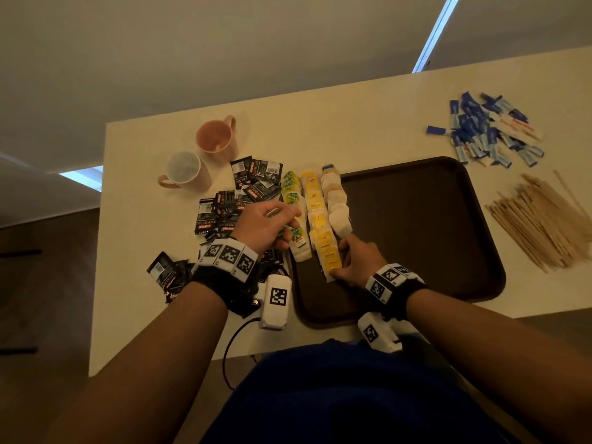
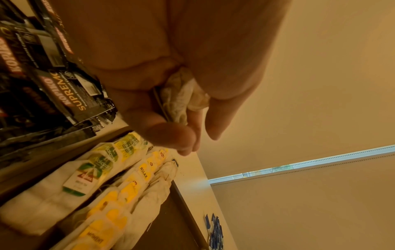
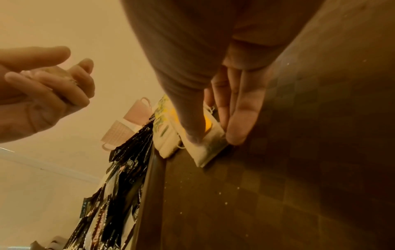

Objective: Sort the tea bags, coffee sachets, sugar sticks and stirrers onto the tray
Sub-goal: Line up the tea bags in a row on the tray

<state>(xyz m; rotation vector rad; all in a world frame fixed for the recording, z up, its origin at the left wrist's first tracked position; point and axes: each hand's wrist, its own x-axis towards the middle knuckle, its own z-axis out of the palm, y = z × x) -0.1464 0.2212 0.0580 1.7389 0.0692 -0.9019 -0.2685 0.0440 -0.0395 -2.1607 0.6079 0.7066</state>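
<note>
In left wrist view, left hand (image 2: pixel 162 81) clutches tea bag (image 2: pixel 181 98).

Two pink mugs stand on the pale surface (image 1: pixel 368 123) at its far left: one mug (image 1: pixel 217 137) upright with its handle toward the far edge, the other mug (image 1: pixel 185 172) just beside and nearer, handle pointing left. A black cable (image 1: pixel 229 357) hangs off the near edge

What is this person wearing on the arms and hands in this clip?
Both forearms are bare, no sleeves or gloves. Each wrist carries a black strap ringed with white blocks printed with black square codes, plus a white camera box bearing another code. A black cable hangs below the left one.
</note>
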